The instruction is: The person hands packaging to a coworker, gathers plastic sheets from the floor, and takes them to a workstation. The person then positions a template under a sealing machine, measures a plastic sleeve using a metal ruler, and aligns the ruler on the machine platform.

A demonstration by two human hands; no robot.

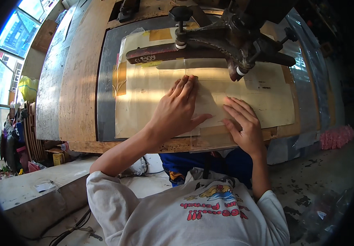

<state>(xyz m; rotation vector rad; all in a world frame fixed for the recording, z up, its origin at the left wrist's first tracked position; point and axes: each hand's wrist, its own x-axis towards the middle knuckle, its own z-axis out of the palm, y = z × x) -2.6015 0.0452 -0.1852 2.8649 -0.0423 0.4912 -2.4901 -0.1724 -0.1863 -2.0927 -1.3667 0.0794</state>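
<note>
- Your left hand [180, 100] lies flat on the smooth, yellowish sheet [140, 115], fingers together, thumb spread wide, clasping nothing visible.
- Your right hand [244, 123] is nearby, thumb parted from extended fingers.
- The sheet lies over a flat grey board [106, 117] on the wooden table [78, 94].
- Above: a branching, dark metal frame [238, 39].

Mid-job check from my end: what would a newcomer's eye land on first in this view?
Probably the dark metal frame looming over the far side of the pale sheet. Next, the bare hands: the left hand near the sheet's middle with its thumb spread, the right hand just to its right. A bright pink bundle also stands out near the picture's right edge.
</note>
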